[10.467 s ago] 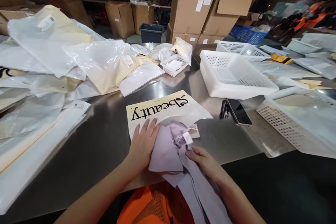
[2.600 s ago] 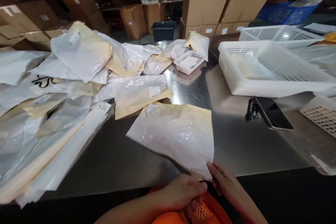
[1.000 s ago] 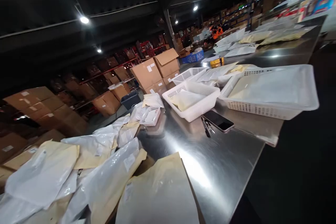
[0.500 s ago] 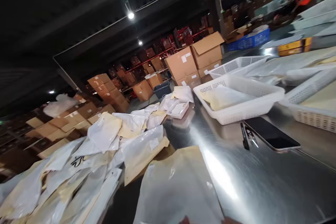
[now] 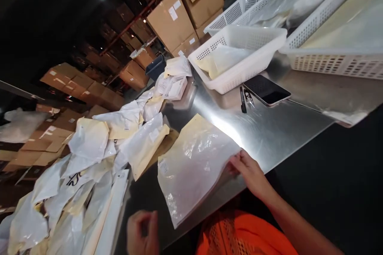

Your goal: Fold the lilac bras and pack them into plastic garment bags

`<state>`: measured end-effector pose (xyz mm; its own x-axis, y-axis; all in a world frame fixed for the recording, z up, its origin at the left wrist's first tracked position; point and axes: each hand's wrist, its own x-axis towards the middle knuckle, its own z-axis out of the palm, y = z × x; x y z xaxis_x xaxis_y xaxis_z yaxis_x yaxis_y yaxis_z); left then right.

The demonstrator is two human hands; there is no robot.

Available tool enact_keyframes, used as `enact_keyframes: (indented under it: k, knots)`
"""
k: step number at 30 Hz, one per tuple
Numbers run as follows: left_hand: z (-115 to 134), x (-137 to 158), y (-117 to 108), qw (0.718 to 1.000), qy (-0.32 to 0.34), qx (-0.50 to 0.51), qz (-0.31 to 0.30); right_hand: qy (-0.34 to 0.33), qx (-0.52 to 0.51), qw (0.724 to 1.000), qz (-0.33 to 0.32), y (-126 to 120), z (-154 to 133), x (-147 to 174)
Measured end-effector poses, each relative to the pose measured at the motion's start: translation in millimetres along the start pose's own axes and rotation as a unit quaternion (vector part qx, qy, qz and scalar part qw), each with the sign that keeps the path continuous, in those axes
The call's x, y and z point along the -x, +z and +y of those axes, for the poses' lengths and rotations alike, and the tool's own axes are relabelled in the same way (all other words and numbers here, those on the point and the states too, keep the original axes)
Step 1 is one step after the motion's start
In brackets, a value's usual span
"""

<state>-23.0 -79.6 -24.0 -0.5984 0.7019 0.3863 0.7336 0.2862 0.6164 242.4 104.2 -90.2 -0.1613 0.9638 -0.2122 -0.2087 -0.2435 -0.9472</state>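
Left hand (image 5: 136, 231) moved away, curled; right hand (image 5: 248, 169) pinching bag (image 5: 196, 163); metal table (image 5: 266, 135); dim room (image 5: 42, 16)

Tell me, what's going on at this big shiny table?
A person in orange clothing is handling a pale plastic bag at a metal table. The right hand grips one edge of it. The left hand is curled and apart from the bag, a bit blurry. More bags are heaped over to the left. A phone lies beside a white basket.
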Motion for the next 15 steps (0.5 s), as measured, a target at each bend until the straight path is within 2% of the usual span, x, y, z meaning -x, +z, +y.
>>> enact_keyframes:
  k: [1, 2, 4, 7, 10, 11, 12, 14, 15]
  knots:
    - [8, -1, 9, 0.995, 0.085, -0.050, -0.033, -0.027, 0.058, 0.998, 0.016, 2, 2, 2]
    - [18, -2, 20, 0.977, 0.176, -0.103, -0.070, -0.056, 0.110, 0.992, 0.032, 5, 3, 4]
    - [39, -3, 45, 0.918, 0.309, -0.205, -0.138, -0.099, 0.166, 0.979, 0.060, 8, 8, 6]
    - [63, -6, 77, 0.830, 0.399, -0.332, -0.205, -0.119, 0.166, 0.975, 0.083, 10, 14, 4]
    - [74, -21, 87, 0.783, 0.436, -0.364, -0.252, -0.112, 0.117, 0.984, 0.075, 8, 18, 2]
    - [76, -30, 83, 0.778, 0.443, -0.354, -0.271, -0.108, 0.088, 0.988, 0.065, 6, 18, 1]
    - [78, -42, 77, 0.784, 0.439, -0.333, -0.285, -0.105, 0.057, 0.991, 0.056, 5, 19, 0]
    - [85, -70, 57, 0.823, 0.406, -0.272, -0.289, -0.106, 0.016, 0.993, 0.047, 2, 21, -1]
    - [89, -86, 46, 0.857, 0.377, -0.230, -0.265, -0.115, 0.012, 0.992, 0.049, 1, 21, -2]
